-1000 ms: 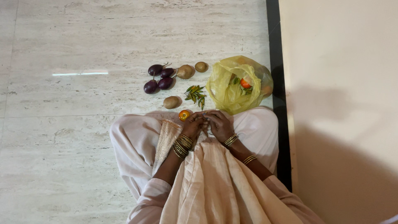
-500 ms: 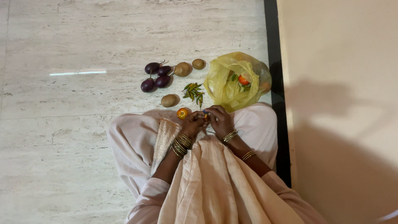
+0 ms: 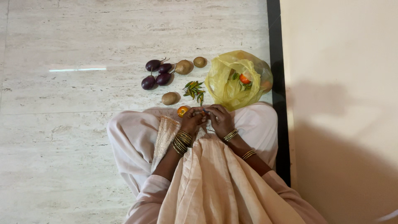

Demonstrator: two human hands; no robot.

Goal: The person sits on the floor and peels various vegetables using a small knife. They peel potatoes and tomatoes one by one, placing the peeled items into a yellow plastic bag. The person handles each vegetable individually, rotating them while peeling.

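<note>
Beside the yellow bag [image 3: 232, 85], both hands, left hand [image 3: 193, 120] and right hand [image 3: 220, 119], pinch one small thing (too tiny to identify); aubergines [image 3: 157, 74], potatoes [image 3: 183, 66] and chillies [image 3: 195, 90] already lie out.

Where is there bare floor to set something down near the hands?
Bare floor lies left of the eggplants and knee, and beyond the vegetables. Crowded: between the hands, chilies, potato, tomato and yellow bag.

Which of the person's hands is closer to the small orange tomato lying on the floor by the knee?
Left. The left hand sits right beside the orange tomato, just to its right. The right hand lies farther right, beyond the left hand and below the yellow bag.
</note>
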